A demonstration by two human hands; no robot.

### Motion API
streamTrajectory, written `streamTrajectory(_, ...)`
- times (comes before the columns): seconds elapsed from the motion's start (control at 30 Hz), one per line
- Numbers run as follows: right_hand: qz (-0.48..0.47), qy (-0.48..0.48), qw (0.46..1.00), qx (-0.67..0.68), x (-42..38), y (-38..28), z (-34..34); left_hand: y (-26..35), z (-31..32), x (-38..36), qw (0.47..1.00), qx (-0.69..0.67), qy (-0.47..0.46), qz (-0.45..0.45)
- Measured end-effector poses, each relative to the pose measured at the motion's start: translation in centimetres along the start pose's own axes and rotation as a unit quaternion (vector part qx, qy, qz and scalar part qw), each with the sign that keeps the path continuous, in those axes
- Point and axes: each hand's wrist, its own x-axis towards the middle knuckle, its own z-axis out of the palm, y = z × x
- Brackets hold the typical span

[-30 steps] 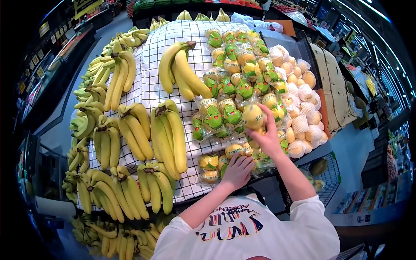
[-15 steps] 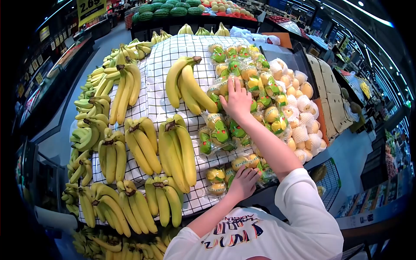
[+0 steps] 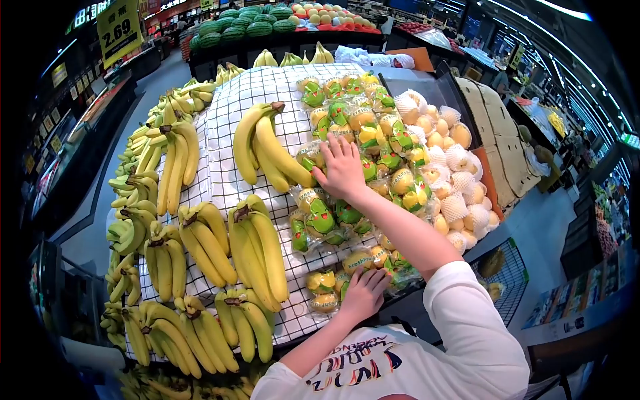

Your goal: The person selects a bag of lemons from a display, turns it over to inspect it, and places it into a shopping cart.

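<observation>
My right hand (image 3: 341,168) lies palm down with spread fingers on clear bags of yellow round fruit (image 3: 361,121) printed with green cartoon figures. Its thumb is close to the tips of a large banana bunch (image 3: 277,148) on the checked cloth. Nearer my body, my left hand (image 3: 363,295) rests with fingers apart on another bagged fruit pack (image 3: 358,261) at the stand's front edge. A smaller bag of yellow fruit (image 3: 323,283) sits just left of that hand.
Banana bunches (image 3: 257,250) fill the left and front of the stand. Pale fruit in white foam nets (image 3: 455,207) is heaped to the right, beside a cardboard box (image 3: 490,133). A shopping basket (image 3: 510,280) stands at lower right; watermelons (image 3: 261,28) lie behind.
The view has shifted, so the stand appears a little lower and further left. Both hands stay on about the same fruit bags; the right hand's fingers have shifted slightly.
</observation>
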Motion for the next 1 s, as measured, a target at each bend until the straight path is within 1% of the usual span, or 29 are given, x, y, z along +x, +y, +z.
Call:
streamTrajectory(0.13, 0.003, -0.017, 1.000, 0.024, -0.1, 0.2, -0.3, 0.5, -0.4, 0.4, 0.999, 0.029, -0.018, -0.014)
streamTrajectory(0.27, 0.001, -0.001, 0.999, 0.045, -0.5, 0.4, -1.3, 2.0, -0.2, 1.3, 0.998, 0.047, -0.017, -0.048)
streamTrajectory(0.33, -0.029, 0.045, 0.997, 0.047, -0.7, 1.0, -1.0, 3.2, -0.4, 2.1, 0.996, 0.039, -0.022, -0.081)
streamTrajectory(0.37, -0.034, 0.038, 0.997, 0.052, -0.5, 1.2, -0.5, 3.7, -0.2, 2.5, 0.995, 0.042, -0.021, -0.087)
streamTrajectory(0.4, -0.037, 0.028, 0.997, 0.058, -0.6, 1.3, 0.1, 4.1, 0.0, 3.0, 0.996, 0.049, -0.016, -0.079)
streamTrajectory(0.43, -0.041, 0.041, 0.997, 0.058, -0.7, 1.3, -0.1, 4.4, 0.3, 3.8, 0.996, 0.056, -0.011, -0.070)
streamTrajectory(0.47, -0.039, 0.020, 0.997, 0.059, -0.6, 1.3, -0.7, 4.6, 0.6, 4.5, 0.996, 0.062, -0.006, -0.061)
streamTrajectory(0.5, -0.038, 0.009, 0.998, 0.059, -0.6, 1.3, -0.7, 4.6, 1.1, 5.1, 0.997, 0.045, -0.026, -0.060)
streamTrajectory(0.6, -0.040, -0.009, 0.998, 0.051, -0.7, 1.3, -0.7, 5.3, 2.6, 6.7, 0.996, 0.069, -0.026, -0.047)
streamTrajectory(0.63, -0.043, -0.012, 0.998, 0.046, -0.7, 1.4, -0.7, 5.3, 3.1, 6.8, 0.989, 0.124, -0.061, -0.051)
streamTrajectory(0.73, -0.058, -0.018, 0.997, 0.039, -0.6, 1.7, -0.7, 5.6, 3.8, 6.8, 0.978, 0.178, -0.090, -0.059)
streamTrajectory(0.87, -0.090, -0.025, 0.995, 0.037, -0.1, 2.2, -0.8, 5.4, 4.5, 7.0, 0.983, 0.160, -0.060, -0.063)
streamTrajectory(0.9, -0.111, 0.064, 0.988, 0.083, 0.2, 2.5, -0.2, 5.4, 4.8, 7.0, 0.984, 0.163, -0.037, -0.054)
streamTrajectory(0.93, -0.147, 0.096, 0.980, 0.091, 0.8, 3.3, -0.9, 5.3, 5.0, 7.1, 0.985, 0.160, -0.033, -0.054)
streamTrajectory(1.0, -0.221, 0.157, 0.956, 0.111, 3.0, 5.0, -4.4, 5.2, 5.2, 7.1, 0.986, 0.154, -0.027, -0.059)
